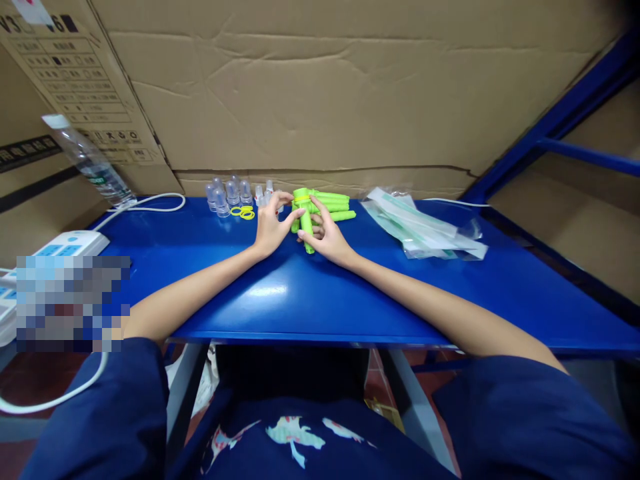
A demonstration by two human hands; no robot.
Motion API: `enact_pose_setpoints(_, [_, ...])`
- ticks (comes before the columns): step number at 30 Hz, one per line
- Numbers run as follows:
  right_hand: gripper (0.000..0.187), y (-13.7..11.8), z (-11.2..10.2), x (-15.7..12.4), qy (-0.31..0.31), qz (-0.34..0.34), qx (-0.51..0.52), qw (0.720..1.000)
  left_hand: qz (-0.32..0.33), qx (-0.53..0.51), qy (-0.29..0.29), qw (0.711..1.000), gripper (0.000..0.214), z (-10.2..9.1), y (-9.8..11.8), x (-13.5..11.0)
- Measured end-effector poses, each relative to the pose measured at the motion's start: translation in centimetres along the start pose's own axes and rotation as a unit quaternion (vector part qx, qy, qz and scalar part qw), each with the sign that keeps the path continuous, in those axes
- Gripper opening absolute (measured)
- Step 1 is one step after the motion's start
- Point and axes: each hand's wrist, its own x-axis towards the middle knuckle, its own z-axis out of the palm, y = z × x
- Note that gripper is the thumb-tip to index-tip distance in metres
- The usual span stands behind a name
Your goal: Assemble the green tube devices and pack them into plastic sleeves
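Just right of the yellow rings [247, 209], your left hand [271, 225] and right hand [329, 238] grip a green tube [306, 223] between them.

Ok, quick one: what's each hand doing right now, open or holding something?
Left hand: closed, fingers holding the green piece near its yellow ring.
Right hand: closed, holding the same piece.

Creased brown cardboard [325, 100] stands behind a glossy blue desk [340, 307], whose top reflects a whitish glare [267, 291]; a blue metal frame [565, 120] slants at right, and reddish floor tiles [383, 380] show below.
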Motion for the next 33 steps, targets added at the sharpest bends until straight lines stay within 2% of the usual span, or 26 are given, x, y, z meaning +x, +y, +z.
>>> enact_pose_setpoints(3, [0.098, 0.4, 0.1, 0.1, 0.006, 0.002, -0.004, 1.0, 0.033, 0.027, -0.01, 0.999, 0.029, -0.2, 0.0, 0.0])
enact_pose_setpoints(7, [0.095, 0.7, -0.2, 0.2, 0.027, 0.041, 0.01, 0.999, 0.086, 0.038, -0.038, 0.995, 0.024, -0.1, 0.5, -0.2])
enact_pose_setpoints(10, [0.09, 0.2, -0.3, 0.1, 0.044, 0.052, 0.031, 0.997, 0.088, 0.031, -0.036, 0.995, 0.023, 0.0, 0.5, -0.3])
enact_pose_setpoints(22, [0.071, -0.7, -0.1, -0.2, 0.039, 0.042, 0.068, 0.996, 0.036, 0.048, -0.075, 0.995, 0.017, -0.5, 0.9, 0.0])
enact_pose_setpoints(25, [0.073, -0.5, -0.2, -0.2, 0.042, 0.039, 0.069, 0.996, 0.021, 0.029, -0.088, 0.996, 0.019, -0.4, 0.8, 0.0])
enact_pose_setpoints(28, [0.079, -0.2, -0.3, 0.0, 0.039, 0.038, 0.067, 0.996, -0.022, -0.024, -0.111, 0.993, 0.023, 0.1, 0.4, -0.2])
enact_pose_setpoints(33, [0.089, 0.4, -0.2, 0.3, -0.004, 0.003, 0.061, 0.998, -0.06, -0.115, -0.171, 0.977, 0.043, 0.8, -0.5, -0.6])
